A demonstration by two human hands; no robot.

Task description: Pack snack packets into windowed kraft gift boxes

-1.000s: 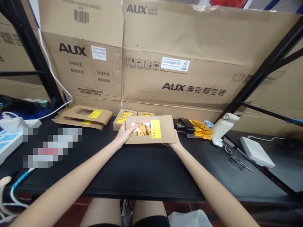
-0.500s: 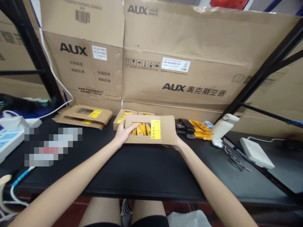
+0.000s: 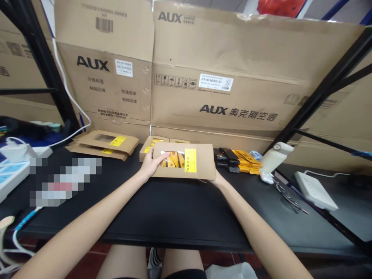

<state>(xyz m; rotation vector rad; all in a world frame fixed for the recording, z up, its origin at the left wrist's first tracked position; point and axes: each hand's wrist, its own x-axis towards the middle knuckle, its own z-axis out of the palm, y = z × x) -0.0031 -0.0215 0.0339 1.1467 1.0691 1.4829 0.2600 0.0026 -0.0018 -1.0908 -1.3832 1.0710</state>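
Observation:
Between my two hands is a brown cardboard box with a clear window and a yellow label. Yellow packets show through its window. My left hand grips the box's left end, thumb lying over the front by the window. At the right end, my right hand is mostly behind and under the box, so its fingers are hidden. Just behind the held box, more windowed boxes with yellow contents rest on the black table.
Flat windowed cartons lie at the back left. Black packets and orange packets are piled right of the box, beside a pale bottle. Glasses and a white power strip lie further right. A large AUX carton stands behind.
The box stays between both hands, its right end a little further left and its front tilted slightly. The whole view has shifted slightly.

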